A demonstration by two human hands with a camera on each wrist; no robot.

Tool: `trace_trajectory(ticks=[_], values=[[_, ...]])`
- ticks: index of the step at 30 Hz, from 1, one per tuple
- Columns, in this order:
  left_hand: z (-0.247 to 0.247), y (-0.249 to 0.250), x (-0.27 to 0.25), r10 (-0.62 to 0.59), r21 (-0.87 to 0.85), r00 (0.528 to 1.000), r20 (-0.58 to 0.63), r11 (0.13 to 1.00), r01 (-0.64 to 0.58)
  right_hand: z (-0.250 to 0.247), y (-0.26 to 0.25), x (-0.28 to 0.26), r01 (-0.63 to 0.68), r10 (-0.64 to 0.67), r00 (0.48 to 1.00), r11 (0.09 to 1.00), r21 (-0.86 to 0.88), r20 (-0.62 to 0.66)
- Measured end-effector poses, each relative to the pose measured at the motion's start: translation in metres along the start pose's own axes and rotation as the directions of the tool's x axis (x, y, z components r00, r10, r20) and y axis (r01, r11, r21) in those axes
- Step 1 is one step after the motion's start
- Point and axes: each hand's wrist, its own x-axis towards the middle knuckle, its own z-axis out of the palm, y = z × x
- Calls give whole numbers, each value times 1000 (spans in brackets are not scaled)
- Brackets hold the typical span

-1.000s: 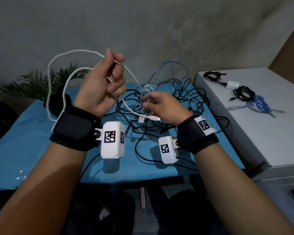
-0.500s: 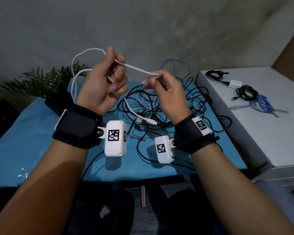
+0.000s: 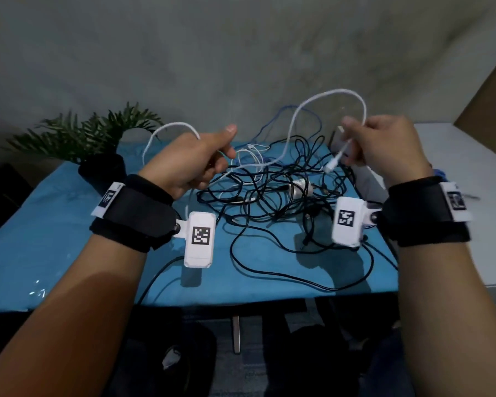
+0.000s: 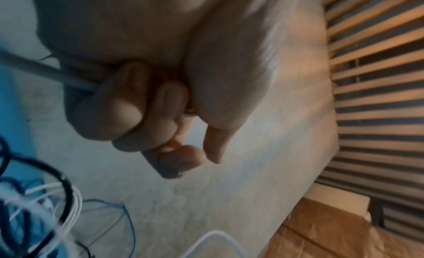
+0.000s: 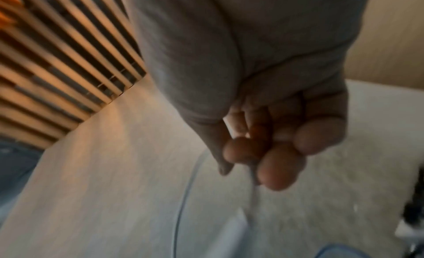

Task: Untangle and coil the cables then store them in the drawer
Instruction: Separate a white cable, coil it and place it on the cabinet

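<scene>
White charging cable (image 3: 295,116) spans both raised hands above the black tangle (image 3: 269,196) on the blue table (image 3: 40,239): left hand (image 3: 189,161) fisted round it, right hand (image 3: 384,150) pinching near the dangling plug end, nearer the right.

Both forearms raised, left hand (image 3: 191,161) and right hand (image 3: 384,147) fisted (fingers curled, thumbs forward).

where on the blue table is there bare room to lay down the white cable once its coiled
Bare blue table lies left of the black cable tangle, between the plant pot and the near edge. A smaller strip runs along the near edge, crossed by a black loop. The middle and right are crowded. Both the left hand and right hand hold the white cable.
</scene>
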Motion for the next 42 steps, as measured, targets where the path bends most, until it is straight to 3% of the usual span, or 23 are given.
trace_trajectory(ticks=[3,5,7,9,11,13,15,17,21,25,30,34,38,42], values=[[4,9,-8,27,92,1000,-2,995,-27,-22,0,-1,-47,39,999,946,-320,-31],[12,20,-19,51,64,995,89,996,-56,-28,-14,-8,84,-110,993,924,-372,-49],[24,32,-32,71,32,958,276,996,-83,-20,-37,-27,352,-352,935,910,-217,40],[38,41,-45,102,46,889,447,990,-136,-6,-59,-49,538,-539,819,841,65,196],[48,47,-55,141,47,834,534,979,-196,8,-75,-70,503,-606,710,793,345,359],[49,50,-58,173,43,818,549,971,-235,15,-82,-80,402,-579,681,807,432,448],[42,50,-58,188,26,806,562,970,-244,15,-83,-80,406,-529,727,845,347,438],[34,49,-58,205,-34,811,548,974,-223,14,-77,-74,451,-502,739,864,224,449],[29,44,-47,288,-74,901,326,957,-279,18,-68,-64,537,-504,733,841,66,457],[35,38,-35,334,-135,931,151,939,-315,25,-63,-57,530,-512,773,846,62,375],[32,33,-27,246,-103,947,208,968,-229,19,-53,-45,490,-486,845,871,37,223],[30,26,-24,232,-140,928,291,970,-199,23,-45,-39,478,-482,866,876,59,136],[29,25,-21,376,-134,893,247,926,-352,25,-37,-30,409,-417,907,905,115,55],[35,27,-21,484,-307,839,247,861,-406,36,-30,-30,374,-376,922,927,44,88]])
